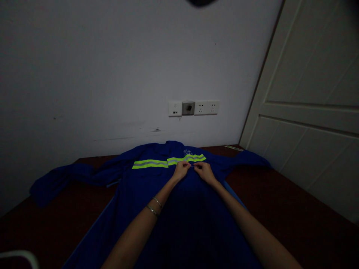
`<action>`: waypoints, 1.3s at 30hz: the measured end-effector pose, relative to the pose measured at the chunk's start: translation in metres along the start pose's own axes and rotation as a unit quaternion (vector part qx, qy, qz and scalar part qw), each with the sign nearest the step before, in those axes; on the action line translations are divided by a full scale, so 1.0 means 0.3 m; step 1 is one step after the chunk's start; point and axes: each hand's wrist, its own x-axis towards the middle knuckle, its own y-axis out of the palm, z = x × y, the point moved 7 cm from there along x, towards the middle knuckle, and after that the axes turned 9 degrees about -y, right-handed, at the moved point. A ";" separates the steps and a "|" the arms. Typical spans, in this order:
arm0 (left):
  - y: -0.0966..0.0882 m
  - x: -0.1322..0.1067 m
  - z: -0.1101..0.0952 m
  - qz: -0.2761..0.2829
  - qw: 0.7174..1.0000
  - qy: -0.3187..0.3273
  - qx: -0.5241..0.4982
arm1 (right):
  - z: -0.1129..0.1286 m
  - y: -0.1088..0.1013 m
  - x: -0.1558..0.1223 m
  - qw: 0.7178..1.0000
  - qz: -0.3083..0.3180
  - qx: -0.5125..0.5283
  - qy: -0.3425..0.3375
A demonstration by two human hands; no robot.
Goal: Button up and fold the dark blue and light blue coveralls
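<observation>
A blue work jacket [146, 186] lies spread out with its collar towards the wall and both sleeves stretched sideways. Yellow-green reflective strips [150, 163] with a grey middle band cross its chest, and a small white print sits above the right-hand strip. Just below that strip, my left hand [182, 170] pinches with thumb and fingertips. My right hand [204, 172] faces it a short way off, its fingertips also pinched at the cloth. A tiny pale thing shows between the two hands, too small and dark to name.
The dark reddish-brown surface [260, 194] under the jacket meets a white wall with a row of sockets [206, 107]. A white panelled door [308, 112] stands at the right. A white curved object [21, 254] shows at the lower left, and a printed strip [234, 148] lies near the wall.
</observation>
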 end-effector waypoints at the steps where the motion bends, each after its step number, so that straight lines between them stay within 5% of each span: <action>1: -0.001 -0.001 -0.002 0.000 1.000 -0.001 0.000 | 0.000 -0.002 -0.001 1.000 -0.003 0.008 0.006; 11: -0.012 -0.019 -0.025 0.029 1.000 0.001 0.010 | -0.034 -0.010 0.002 0.996 -0.033 0.060 0.062; 22: -0.005 -0.027 -0.031 -0.016 0.999 -0.026 0.019 | -0.032 0.004 0.000 0.996 -0.012 0.074 0.052; 31: -0.004 -0.021 -0.022 -0.036 0.999 -0.012 0.017 | 0.035 -0.009 0.000 0.997 0.018 -0.056 -0.048; 39: -0.006 -0.033 -0.040 -0.050 0.998 0.024 0.037 | 0.031 0.003 -0.002 0.994 0.024 -0.100 -0.043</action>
